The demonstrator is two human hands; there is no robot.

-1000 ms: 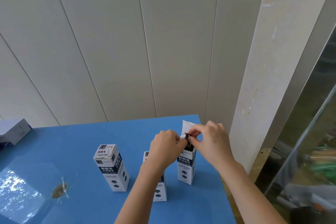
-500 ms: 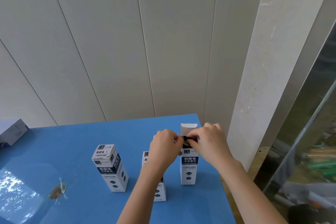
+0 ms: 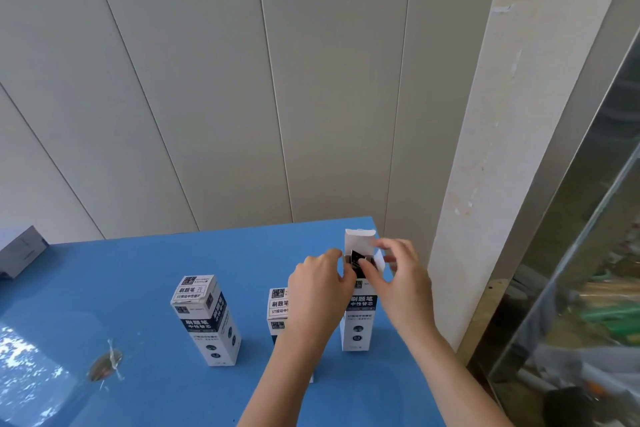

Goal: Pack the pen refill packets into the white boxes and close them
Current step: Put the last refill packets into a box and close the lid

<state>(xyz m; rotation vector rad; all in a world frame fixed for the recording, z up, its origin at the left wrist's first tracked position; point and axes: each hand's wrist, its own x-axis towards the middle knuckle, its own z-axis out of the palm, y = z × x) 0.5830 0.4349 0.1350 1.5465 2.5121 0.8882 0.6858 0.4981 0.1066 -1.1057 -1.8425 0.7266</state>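
At the far left edge a grey box (image 3: 20, 250) sits on the blue table (image 3: 138, 253), and nearer the camera a small brownish thing in clear wrap (image 3: 105, 360) lies beside a bright patch of glare. Further right a closed white box (image 3: 207, 319) with dark printed panels stands upright, well apart from the others. Next comes a second white box (image 3: 278, 305), also upright and partly hidden behind the person's forearm. The left grip (image 3: 318, 284) is clenched on the upper left edge of the open white box (image 3: 358, 326), steadying it. That box stands upright near the table's right edge, its top flap (image 3: 360, 239) raised. The dark end of a pen refill packet (image 3: 356, 257) shows inside its mouth, so the packet is sunk almost wholly into the box. The right grip (image 3: 398, 277) grasps the box's top from the right: its thumb lies across the front rim and touches the packet, and its fingers curve round behind the right side flap. Past it rise a pale pillar (image 3: 485, 149) and a glass pane (image 3: 588, 288).
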